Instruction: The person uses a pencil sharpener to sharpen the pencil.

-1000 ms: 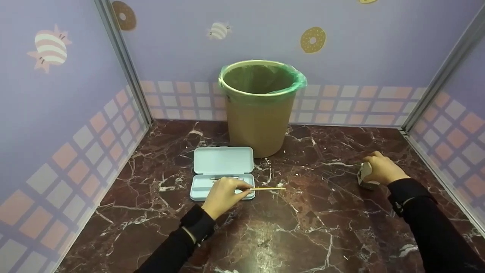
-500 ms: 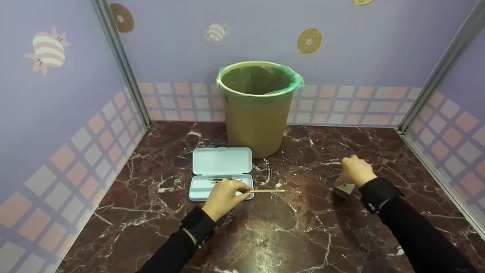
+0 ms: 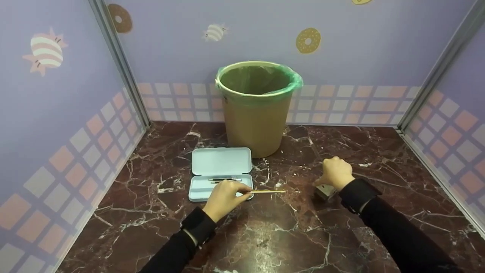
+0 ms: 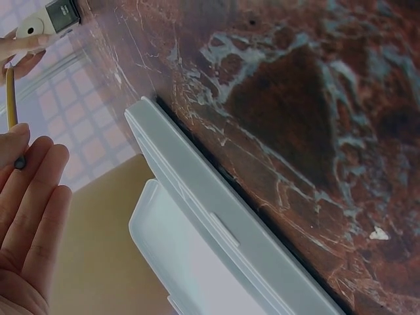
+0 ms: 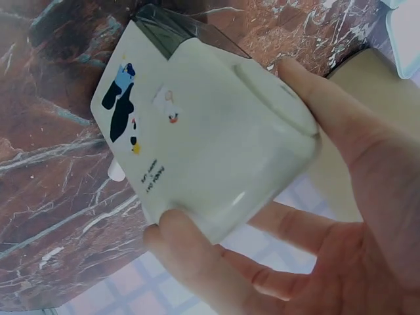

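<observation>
My left hand pinches a yellow pencil between thumb and fingers, its far end pointing right toward the other hand. My right hand grips a cream pencil sharpener with printed cartoon figures and a dark see-through shavings drawer. Its round hole faces the pencil, and a gap separates the two. An open light-blue pencil case lies just behind my left hand, which hides part of it. Several thin pens or pencils rest inside the case.
A tan waste bin with a green liner stands behind the pencil case. Patterned panels enclose the dark red marbled table at the back and both sides. A small white bit lies on the table.
My right hand has carried the sharpener leftward, closer to the pencil, and turned it. The left hand and pencil have stayed nearly still.
</observation>
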Action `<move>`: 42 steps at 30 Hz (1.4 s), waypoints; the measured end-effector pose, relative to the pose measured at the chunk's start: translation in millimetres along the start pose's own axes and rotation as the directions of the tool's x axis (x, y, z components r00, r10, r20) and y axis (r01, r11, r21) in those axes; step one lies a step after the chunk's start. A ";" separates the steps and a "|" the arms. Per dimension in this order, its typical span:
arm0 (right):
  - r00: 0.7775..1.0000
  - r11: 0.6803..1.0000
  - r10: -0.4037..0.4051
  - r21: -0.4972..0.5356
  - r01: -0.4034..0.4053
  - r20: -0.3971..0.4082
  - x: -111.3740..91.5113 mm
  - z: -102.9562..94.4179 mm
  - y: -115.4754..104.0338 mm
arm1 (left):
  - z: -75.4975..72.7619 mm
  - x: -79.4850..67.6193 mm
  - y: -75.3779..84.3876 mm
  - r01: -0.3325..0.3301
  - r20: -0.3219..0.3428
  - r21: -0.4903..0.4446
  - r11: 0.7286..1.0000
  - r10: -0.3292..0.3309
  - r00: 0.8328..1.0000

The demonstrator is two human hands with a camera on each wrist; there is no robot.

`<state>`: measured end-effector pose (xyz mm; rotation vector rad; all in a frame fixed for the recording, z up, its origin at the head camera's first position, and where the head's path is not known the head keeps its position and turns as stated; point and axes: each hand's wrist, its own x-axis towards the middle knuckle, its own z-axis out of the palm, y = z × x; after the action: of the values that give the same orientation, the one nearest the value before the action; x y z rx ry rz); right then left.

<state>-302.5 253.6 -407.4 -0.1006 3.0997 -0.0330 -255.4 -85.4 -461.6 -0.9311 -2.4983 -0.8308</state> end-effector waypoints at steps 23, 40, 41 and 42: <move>0.912 0.927 -0.376 0.059 0.371 0.164 0.4 -20.7 59.7 | 2.8 -0.1 -0.9 0.019 -0.004 0.019 1.000 -0.019 1.000; 0.887 0.861 -0.462 0.244 0.447 0.005 2.6 5.2 81.2 | 2.1 1.0 -2.0 0.036 0.011 -0.009 0.999 -0.036 0.999; 0.885 0.859 -0.465 0.243 0.450 0.003 3.2 5.7 81.7 | 2.0 1.2 -2.0 0.035 0.010 -0.010 0.999 -0.035 0.999; 0.884 0.858 -0.468 0.239 0.454 0.000 3.5 6.1 82.0 | 2.0 1.4 -2.1 0.035 0.010 -0.010 0.999 -0.035 0.999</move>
<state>-311.0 335.1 -415.4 -0.8169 2.9034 -0.3978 -258.0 -84.7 -463.3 -0.8996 -2.5280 -0.8520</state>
